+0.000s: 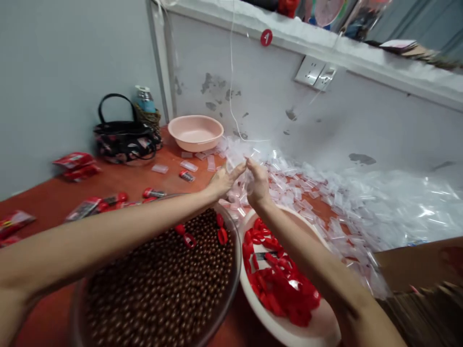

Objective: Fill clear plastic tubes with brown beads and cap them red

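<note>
My left hand (224, 181) and my right hand (258, 183) meet over a heap of small clear plastic containers (285, 185). The fingers of both are bent in and almost touch at the tips. Something clear seems to be between them, but blur and the heap behind hide what it is. Below my left forearm stands a wide metal bowl (236, 260) full of small shiny brown balls (162, 289), with red looped plastic caps (222, 235) lying on top. Under my right forearm, a pale basin (327, 332) holds many red plastic caps (278, 284).
A pink basin (195, 144) stands by the wall, beside a black handbag (125, 140) and a blue flask (145, 102). Filled red-capped tubes (152, 193) and red packets (76, 166) lie at left. A cardboard box (415, 262) and clear plastic bags (408, 202) are at right.
</note>
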`<state>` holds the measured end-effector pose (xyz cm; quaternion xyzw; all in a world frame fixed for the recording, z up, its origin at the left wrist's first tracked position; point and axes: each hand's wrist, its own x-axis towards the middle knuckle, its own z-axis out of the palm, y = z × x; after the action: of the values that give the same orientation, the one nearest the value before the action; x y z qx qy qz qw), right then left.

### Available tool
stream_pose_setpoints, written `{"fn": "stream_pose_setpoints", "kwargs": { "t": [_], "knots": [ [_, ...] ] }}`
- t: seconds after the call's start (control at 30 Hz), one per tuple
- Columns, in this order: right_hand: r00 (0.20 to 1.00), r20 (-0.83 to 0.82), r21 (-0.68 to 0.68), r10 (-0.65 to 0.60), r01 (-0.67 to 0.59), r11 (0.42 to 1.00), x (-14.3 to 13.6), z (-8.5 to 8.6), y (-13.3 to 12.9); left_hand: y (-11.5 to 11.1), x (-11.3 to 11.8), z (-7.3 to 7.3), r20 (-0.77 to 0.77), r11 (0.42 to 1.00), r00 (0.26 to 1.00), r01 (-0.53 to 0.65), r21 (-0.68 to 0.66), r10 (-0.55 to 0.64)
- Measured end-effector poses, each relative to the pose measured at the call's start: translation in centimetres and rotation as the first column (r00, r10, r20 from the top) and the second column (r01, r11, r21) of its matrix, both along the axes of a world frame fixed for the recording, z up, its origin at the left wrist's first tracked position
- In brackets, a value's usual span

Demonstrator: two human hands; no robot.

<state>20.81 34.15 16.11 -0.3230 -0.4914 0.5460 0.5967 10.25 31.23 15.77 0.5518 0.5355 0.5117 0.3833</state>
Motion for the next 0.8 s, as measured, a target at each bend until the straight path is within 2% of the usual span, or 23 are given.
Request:
{"fn": "stream_pose_setpoints", "kwargs": {
  "t": [0.07,0.13,0.23,0.37,0.5,0.57,0.7,0.77,0.8],
  "knots": [
    [0.996,0.065,0.046,0.066,-0.069,0.997,-1.4,-0.6,-3.7,-3.8,-2.1,0.2,-0.041,0.996,0.999,0.017,0.083,-0.014],
    [0.978,0.184,0.094,0.101,-0.120,0.988,-2.4,-1.6,-6.7,-6.9,-4.1,-0.1,-0.117,0.995,0.993,0.027,0.092,-0.016],
    [0.893,0.436,0.173,0.111,-0.204,0.964,-3.1,-3.1,-9.3,-9.9,-6.7,-0.9,-0.247,0.995,0.969,0.017,0.094,0.007],
    [0.693,0.716,0.193,0.087,-0.316,0.929,-2.6,-3.6,-10.3,-12.0,-8.5,-1.4,-0.399,0.995,0.917,0.027,0.100,0.015],
    [0.527,0.849,0.208,0.049,-0.417,0.885,-1.1,-2.5,-10.8,-13.2,-9.3,-1.4,-0.500,0.995,0.866,0.056,0.081,-0.008],
    [0.482,0.876,0.243,-0.014,-0.415,0.877,-0.1,-1.8,-11.5,-13.7,-9.9,-1.6,-0.527,0.993,0.850,0.070,0.097,-0.009],
    [0.436,0.873,0.369,-0.217,-0.300,0.880,2.0,-1.1,-14.5,-15.1,-11.3,-2.1,-0.558,0.991,0.829,0.037,0.130,0.042],
    [0.377,0.912,0.306,-0.160,-0.367,0.879,2.7,-1.0,-16.5,-16.3,-11.8,-2.1,-0.572,0.990,0.818,0.022,0.141,0.063],
    [0.316,0.943,0.240,-0.103,-0.433,0.869,2.9,-1.1,-17.5,-16.9,-12.0,-2.1,-0.578,0.990,0.813,0.019,0.143,0.067]
  ]
}}
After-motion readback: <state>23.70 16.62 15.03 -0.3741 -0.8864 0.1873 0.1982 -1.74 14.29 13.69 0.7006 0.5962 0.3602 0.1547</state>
